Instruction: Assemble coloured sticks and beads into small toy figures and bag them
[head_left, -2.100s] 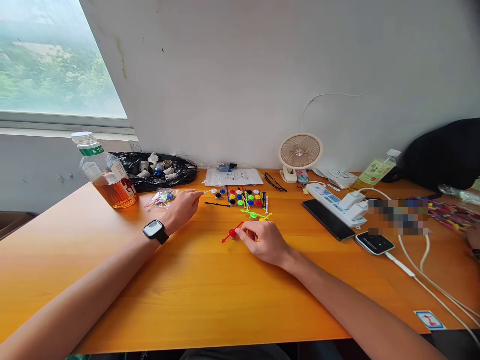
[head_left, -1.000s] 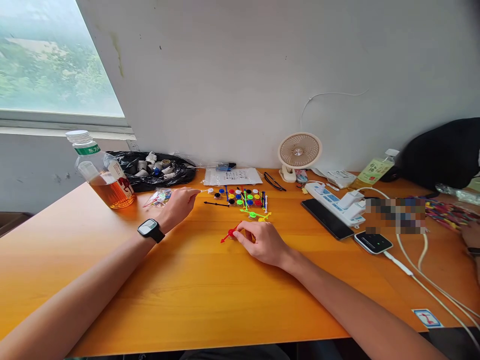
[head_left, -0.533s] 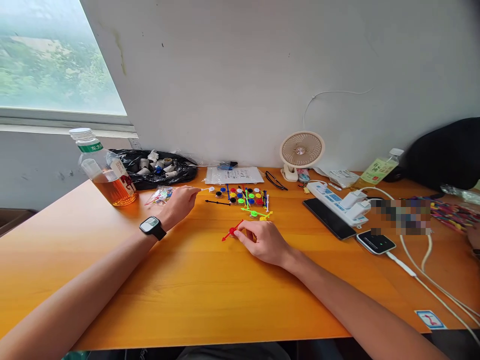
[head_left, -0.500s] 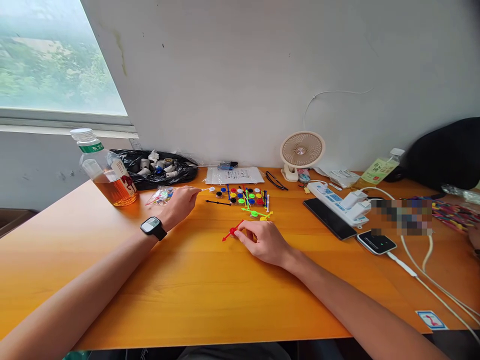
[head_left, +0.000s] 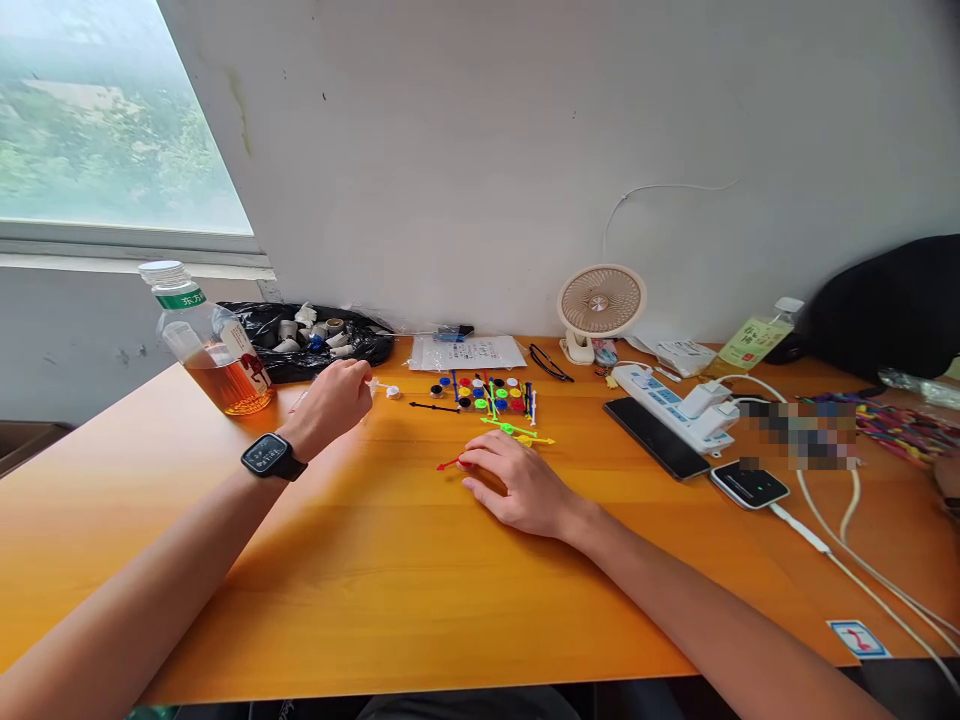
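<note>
My left hand (head_left: 335, 402), wearing a black watch (head_left: 271, 457), is closed on the end of a white arrow spinner. Its round white base (head_left: 393, 392) shows just right of the fingertips. Behind this hand, a small clear bag is mostly hidden. My right hand (head_left: 514, 480) has its fingers apart over a red arrow spinner (head_left: 448, 464); the fingers cover most of it, leaving the arrow tip visible. Beyond lie a green arrow spinner (head_left: 508, 428), a yellow one (head_left: 536, 440), a black arrow (head_left: 433, 406) and several coloured round bases (head_left: 481, 404) with arrows among them.
A bottle of amber drink (head_left: 217, 350) and a black plastic bag (head_left: 360, 340) stand at the left. Paper (head_left: 469, 352), glasses (head_left: 550, 362) and a fan (head_left: 601, 305) line the back. A phone (head_left: 656, 438), power strip (head_left: 671, 405) and cables lie right.
My left hand has moved left, and the white spinner has come with it. My right hand has loosened its pinch on the red spinner and spread its fingers.
</note>
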